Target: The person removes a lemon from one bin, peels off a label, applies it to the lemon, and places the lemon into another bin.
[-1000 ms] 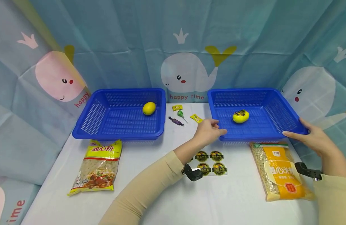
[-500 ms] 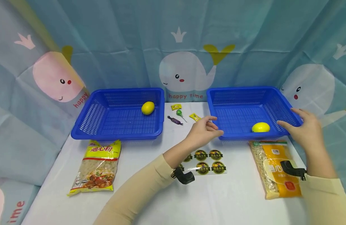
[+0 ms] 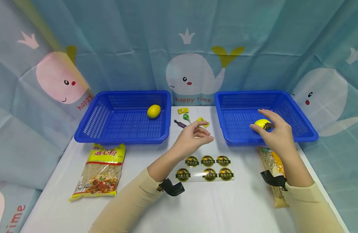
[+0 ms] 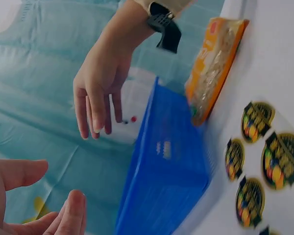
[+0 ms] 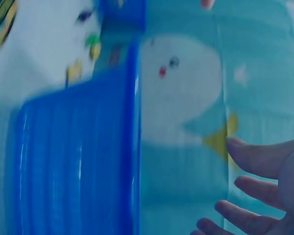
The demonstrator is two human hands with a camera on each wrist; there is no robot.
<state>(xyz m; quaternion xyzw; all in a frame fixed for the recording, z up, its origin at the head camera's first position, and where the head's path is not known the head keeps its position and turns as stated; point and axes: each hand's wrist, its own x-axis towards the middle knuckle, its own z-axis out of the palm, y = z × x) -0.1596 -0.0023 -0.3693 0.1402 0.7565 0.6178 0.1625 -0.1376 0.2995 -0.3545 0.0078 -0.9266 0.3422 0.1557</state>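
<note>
In the head view, a yellow lemon (image 3: 260,122) with a dark label on it lies in the right blue basket (image 3: 237,141). My right hand (image 3: 279,137) hovers over that basket's front edge, thumb and fingers spread apart with nothing between them. It hides part of the lemon and of the basket. To the left of the basket, my left hand (image 3: 191,139) hangs in the air above the table, fingers relaxed and holding nothing. In the left wrist view, the right hand (image 4: 105,81) also appears free of the basket.
A second lemon (image 3: 154,111) sits in the left blue basket (image 3: 120,141). Wrapped candies (image 3: 183,111) and a green lollipop (image 3: 186,117) lie between the baskets. Nearer are a sticker sheet (image 3: 196,176), a yellow pasta bag (image 3: 101,171) and an orange bag (image 3: 275,171), partly covered by the right arm.
Both hands have come away from the right basket; the left drew back leftward, the right moved left over the basket's front. The labelled lemon rolled right and forward, then partly back, its label showing again.
</note>
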